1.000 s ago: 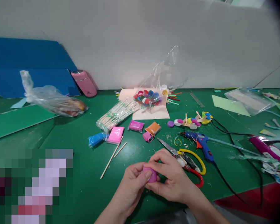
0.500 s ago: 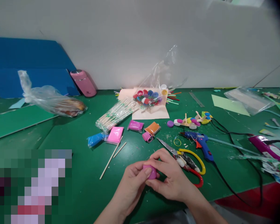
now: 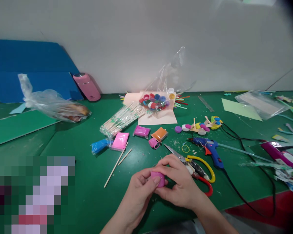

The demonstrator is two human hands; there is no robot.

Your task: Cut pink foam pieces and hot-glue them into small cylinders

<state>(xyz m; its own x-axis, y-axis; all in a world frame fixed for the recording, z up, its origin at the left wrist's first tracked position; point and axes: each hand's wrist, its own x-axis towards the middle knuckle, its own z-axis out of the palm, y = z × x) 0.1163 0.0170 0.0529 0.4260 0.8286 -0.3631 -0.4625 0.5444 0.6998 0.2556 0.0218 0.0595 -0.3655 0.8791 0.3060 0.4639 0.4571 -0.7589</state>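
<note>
A smooth purple-pink lump of modelling clay (image 3: 160, 178) sits between my two hands at the near middle of the table. My left hand (image 3: 142, 187) grips it from the left, thumb pressed on its face. From the right, the fingers of my right hand (image 3: 177, 182) curl around its top and lower edge. Just beyond my right hand lie scissors (image 3: 206, 162) with one yellow and one red handle. Farther back are small packets: a pink packet (image 3: 120, 141), a purple packet (image 3: 141, 131), an orange packet (image 3: 159, 134) and a blue packet (image 3: 100, 146).
A blue glue gun (image 3: 211, 149) with a trailing cable lies to the right, below a row of coloured caps and clothespins (image 3: 197, 126). Two wooden sticks (image 3: 114, 170) lie left of my hands. Behind are bagged sticks (image 3: 122, 118), bottle caps (image 3: 156, 102) and a pink flask (image 3: 87, 86).
Both hands and the clay have shifted very slightly to the right. The grip on the clay looks nearly the same, and the things on the table have stayed put.
</note>
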